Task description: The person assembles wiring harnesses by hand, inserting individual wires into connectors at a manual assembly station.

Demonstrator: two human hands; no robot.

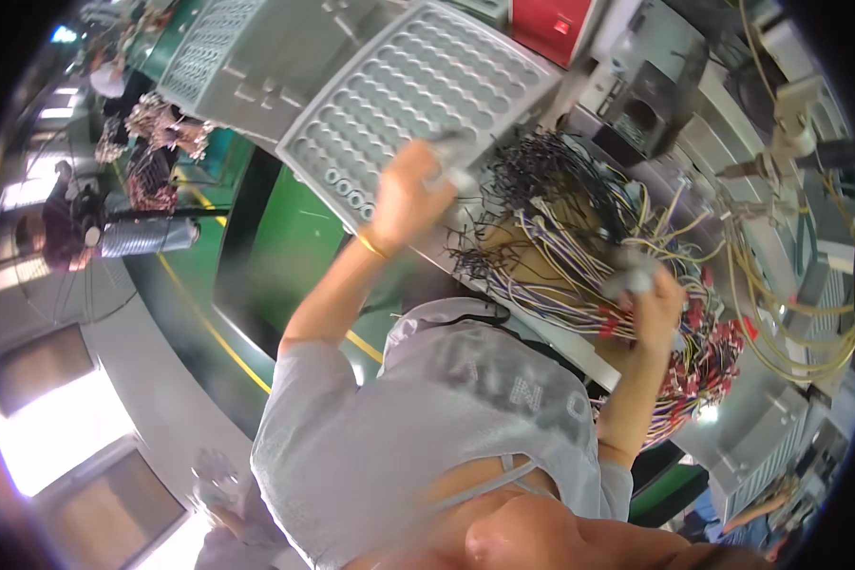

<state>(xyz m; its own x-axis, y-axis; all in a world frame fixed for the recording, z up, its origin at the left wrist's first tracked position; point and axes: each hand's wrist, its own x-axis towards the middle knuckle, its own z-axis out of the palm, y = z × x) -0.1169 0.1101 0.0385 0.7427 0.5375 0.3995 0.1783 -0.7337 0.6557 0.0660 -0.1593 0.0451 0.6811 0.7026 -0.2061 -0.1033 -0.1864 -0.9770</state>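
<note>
My left hand [410, 195], with a yellow band on its wrist, is closed above the right near part of a pale grey tray [315, 201] with rows of round pockets. Pale and dark patches show at its fingertips; blur hides whether they are finger covers or a held part. Several white rings [344, 191] sit in pockets along the tray's near left edge. Over a heap of cable bundles [565, 252] my right hand [659, 309] is closed too, with something whitish and smeared at its fingers. The bundles have black ends, yellow, white and purple wires and red connectors.
Beyond the cables stand a dark boxy machine [641, 109] and a red box [553, 27]. Yellowish hoses [779, 356] hang at the right beside metal fixtures. Another pocketed tray [204, 57] lies at the far left. People are at work in the background.
</note>
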